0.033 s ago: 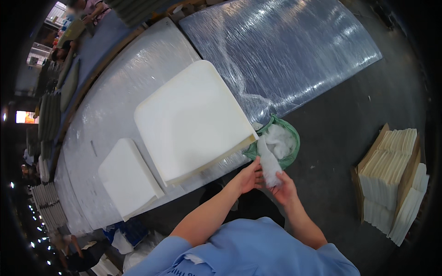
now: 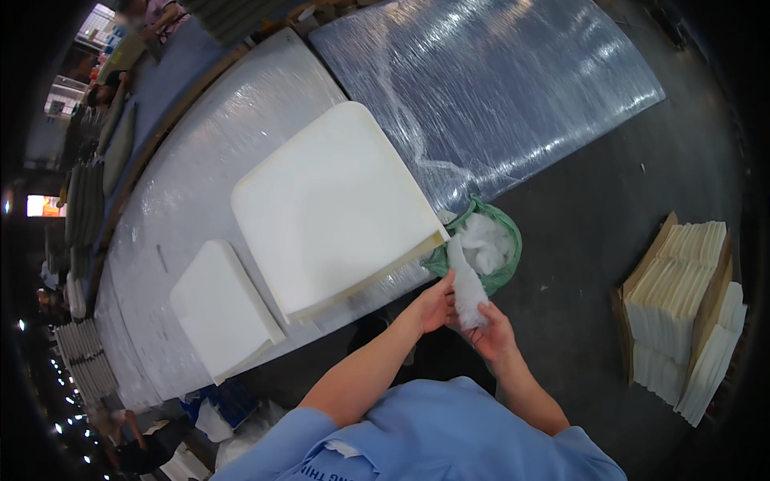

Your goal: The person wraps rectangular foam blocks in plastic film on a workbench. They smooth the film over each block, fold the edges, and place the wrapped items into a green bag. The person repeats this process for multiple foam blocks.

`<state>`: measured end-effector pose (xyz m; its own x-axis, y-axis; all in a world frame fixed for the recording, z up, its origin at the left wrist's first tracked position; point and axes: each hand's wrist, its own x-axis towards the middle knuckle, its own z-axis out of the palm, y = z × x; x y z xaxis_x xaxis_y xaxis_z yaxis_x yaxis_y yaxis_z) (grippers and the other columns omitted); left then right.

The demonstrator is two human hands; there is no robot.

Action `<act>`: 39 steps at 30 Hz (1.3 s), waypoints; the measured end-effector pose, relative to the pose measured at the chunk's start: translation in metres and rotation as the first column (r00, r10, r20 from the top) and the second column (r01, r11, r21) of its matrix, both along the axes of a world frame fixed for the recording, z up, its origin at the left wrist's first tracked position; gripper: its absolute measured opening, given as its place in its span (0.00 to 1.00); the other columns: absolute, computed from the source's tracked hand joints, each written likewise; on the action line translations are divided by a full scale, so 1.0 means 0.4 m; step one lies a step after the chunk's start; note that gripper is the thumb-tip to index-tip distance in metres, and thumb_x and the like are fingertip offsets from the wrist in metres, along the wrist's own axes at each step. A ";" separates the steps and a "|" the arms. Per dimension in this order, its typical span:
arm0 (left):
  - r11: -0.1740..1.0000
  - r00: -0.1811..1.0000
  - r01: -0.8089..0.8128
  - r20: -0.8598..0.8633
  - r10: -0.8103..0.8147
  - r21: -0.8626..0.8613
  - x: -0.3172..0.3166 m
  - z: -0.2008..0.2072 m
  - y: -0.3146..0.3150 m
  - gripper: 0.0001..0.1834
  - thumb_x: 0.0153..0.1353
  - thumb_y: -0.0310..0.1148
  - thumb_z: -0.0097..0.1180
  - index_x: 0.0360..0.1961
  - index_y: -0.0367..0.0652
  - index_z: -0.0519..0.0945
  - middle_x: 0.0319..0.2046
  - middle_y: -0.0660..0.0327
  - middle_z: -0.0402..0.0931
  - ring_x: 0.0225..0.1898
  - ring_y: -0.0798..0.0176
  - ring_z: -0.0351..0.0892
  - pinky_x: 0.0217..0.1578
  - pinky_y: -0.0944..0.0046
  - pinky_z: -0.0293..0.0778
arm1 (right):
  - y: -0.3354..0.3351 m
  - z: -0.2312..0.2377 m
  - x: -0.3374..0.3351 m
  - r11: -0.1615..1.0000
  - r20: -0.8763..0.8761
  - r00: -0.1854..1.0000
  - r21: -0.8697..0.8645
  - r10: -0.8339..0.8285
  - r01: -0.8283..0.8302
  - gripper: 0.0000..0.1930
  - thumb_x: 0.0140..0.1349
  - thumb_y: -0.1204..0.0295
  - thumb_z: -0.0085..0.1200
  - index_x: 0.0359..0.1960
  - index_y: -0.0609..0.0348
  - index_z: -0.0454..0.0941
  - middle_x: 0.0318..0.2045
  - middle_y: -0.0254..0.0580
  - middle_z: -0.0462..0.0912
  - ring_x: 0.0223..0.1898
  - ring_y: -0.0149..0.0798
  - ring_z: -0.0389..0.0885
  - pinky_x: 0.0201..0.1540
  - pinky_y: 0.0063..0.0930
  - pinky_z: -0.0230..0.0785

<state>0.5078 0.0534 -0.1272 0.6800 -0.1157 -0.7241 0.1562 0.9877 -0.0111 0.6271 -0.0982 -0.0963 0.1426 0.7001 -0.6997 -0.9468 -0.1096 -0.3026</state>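
Observation:
A long tuft of white fluffy fiber stuffing (image 2: 465,282) lies between my hands at the table's near edge. Its upper end rests against the mouth of a green bag (image 2: 513,268), which holds more of the same white stuffing (image 2: 485,240). My left hand (image 2: 435,305) touches the left side of the tuft with bent fingers, partly hidden behind it. At the tuft's lower end, my right hand (image 2: 495,333) pinches it between thumb and fingers. Just left of the bag sits a large white foam cushion pad (image 2: 329,208) with rounded corners.
A smaller white foam piece (image 2: 220,309) lies left of the large pad on the plastic-wrapped table (image 2: 160,337). Beyond is another wrapped surface (image 2: 497,88). Stacked white foam sheets (image 2: 670,297) stand between brown boards on the right. Other people work at the far left.
My right hand has shifted slightly down, and the tuft's lower end has moved a little down and left with it. The pads and bag look the same.

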 end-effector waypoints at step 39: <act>0.703 0.874 -0.451 0.114 0.472 0.550 -0.488 0.324 0.129 0.19 0.72 0.38 0.56 0.60 0.43 0.75 0.55 0.60 0.79 0.54 0.60 0.81 0.55 0.52 0.78 | 0.276 0.018 0.284 0.893 0.757 -0.499 -0.443 0.422 0.082 0.29 0.59 0.60 0.69 0.60 0.60 0.76 0.48 0.46 0.80 0.47 0.39 0.81 0.50 0.30 0.75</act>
<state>0.3125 0.1049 0.0026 0.5163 0.6251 -0.5854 -0.3109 0.7737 0.5520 0.7406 0.0123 -0.0893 0.5899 0.7963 0.1338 0.7247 -0.4491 -0.5226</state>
